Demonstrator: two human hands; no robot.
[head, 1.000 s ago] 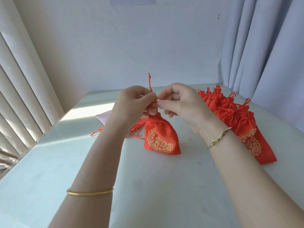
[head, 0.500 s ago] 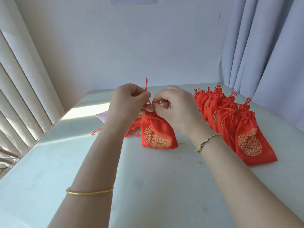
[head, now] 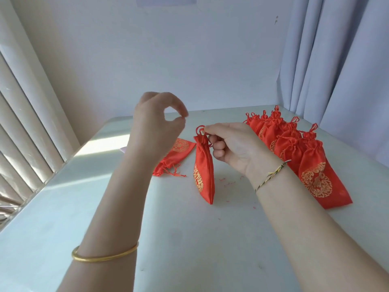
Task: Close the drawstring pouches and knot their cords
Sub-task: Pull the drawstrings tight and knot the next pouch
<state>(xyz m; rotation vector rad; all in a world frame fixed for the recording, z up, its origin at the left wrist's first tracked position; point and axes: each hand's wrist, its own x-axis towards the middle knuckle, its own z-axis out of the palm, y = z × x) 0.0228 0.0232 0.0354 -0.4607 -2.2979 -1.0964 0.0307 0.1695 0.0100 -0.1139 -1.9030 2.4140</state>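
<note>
Pinching the looped cord [head: 200, 129] mid-frame, the right hand [head: 235, 148] hangs a red pouch [head: 203, 169], tip touching the desk [head: 189, 239]. Raised beside it, the left hand [head: 153, 131] presses thumb to forefinger, holding nothing visible.

A red satin drawstring pouch [head: 204, 165] is hung from the right hand [head: 235, 148] over the middle of the pale glossy table [head: 189, 239]. At its 10 o'clock a flat red fabric pouch [head: 176, 154] is laid, partly hidden behind the left hand [head: 155, 127]. At 2 to 3 o'clock an overlapping row of knotted red pouches [head: 311, 171] is laid.
</note>
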